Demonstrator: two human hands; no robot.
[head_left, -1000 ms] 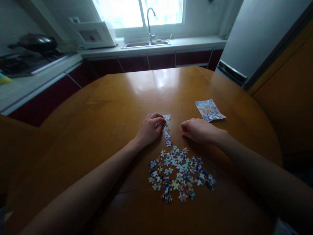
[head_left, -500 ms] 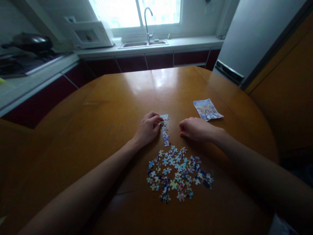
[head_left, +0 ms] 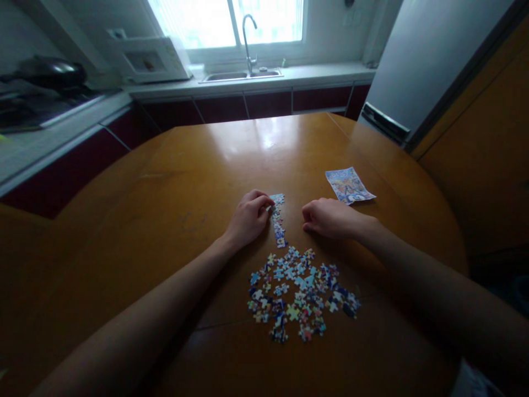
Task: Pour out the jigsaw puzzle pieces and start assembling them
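Note:
My left hand (head_left: 249, 216) rests on the table with its fingers curled and closed against the upper left edge of a narrow strip of joined jigsaw puzzle pieces (head_left: 278, 223). The strip runs away from me and is slightly wider at its far end. To its right, apart from it, my right hand (head_left: 328, 217) lies on its side in a loose fist; the inside of the fist is hidden. Just nearer to me than the strip, a spread of loose jigsaw pieces (head_left: 303, 281) covers the table, mostly blue and white with some yellow and red.
A creased printed picture sheet (head_left: 349, 184) lies beyond my right hand. The wooden table (head_left: 198, 160) has angled far corners. Behind it are a counter with a sink (head_left: 243, 75), a microwave (head_left: 151, 60), a pan (head_left: 52, 71) at left and a fridge (head_left: 409, 66) at right.
The view has shifted very slightly. Both hands, the strip and the loose pieces otherwise stay as they were.

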